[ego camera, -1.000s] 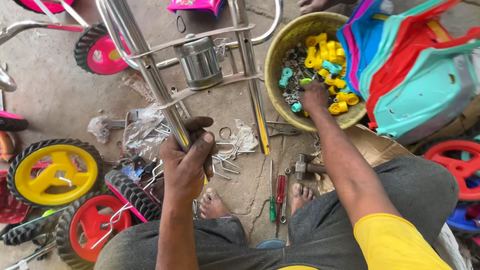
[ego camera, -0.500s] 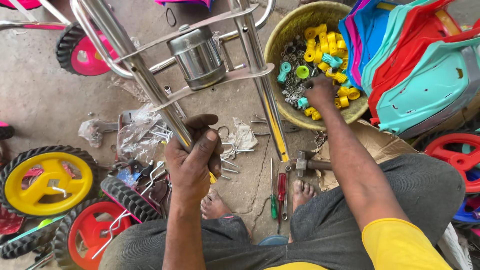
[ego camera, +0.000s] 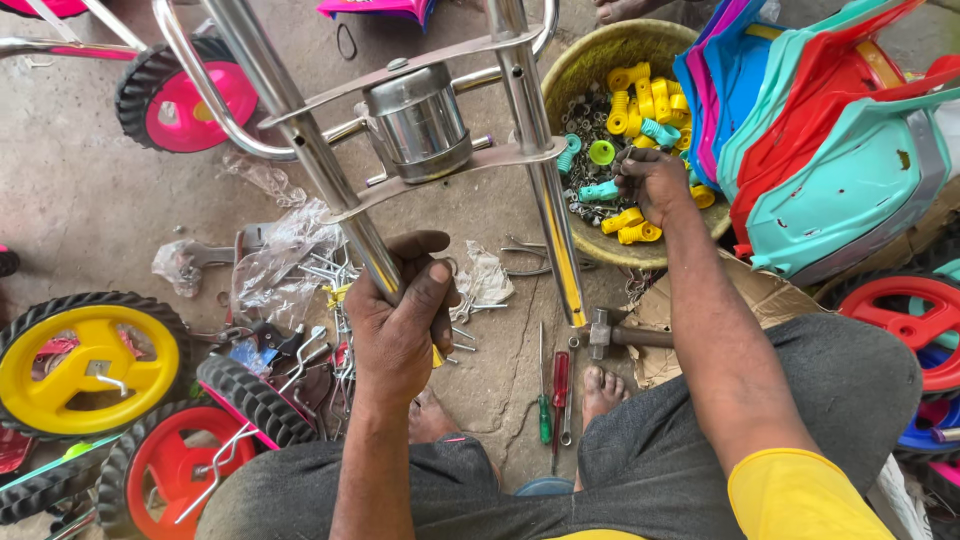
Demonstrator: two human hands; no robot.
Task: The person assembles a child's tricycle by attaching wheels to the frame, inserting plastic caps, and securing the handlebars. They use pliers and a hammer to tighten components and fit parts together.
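Shiny fork frame in one hand, bowl of small parts under the other

Shiny metal fork frame (ego camera: 400, 150) is standing up in front of me, and my left hand (ego camera: 400, 325) is wrapping tight around one of its legs. My right hand (ego camera: 652, 182) is reaching into the yellow bowl (ego camera: 575, 70), with fingers curling down among the little yellow and green plastic parts (ego camera: 640, 100); I cannot tell if they are pinching one. A hammer (ego camera: 615, 332) and screwdrivers (ego camera: 552, 395) are lying on the floor near my feet. A yellow wheel (ego camera: 90, 360) is sitting off to my left.

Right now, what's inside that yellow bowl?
The bowl holds yellow ribbed caps, teal pieces and dark metal bits. The right hand reaches in, covering what lies beneath it.
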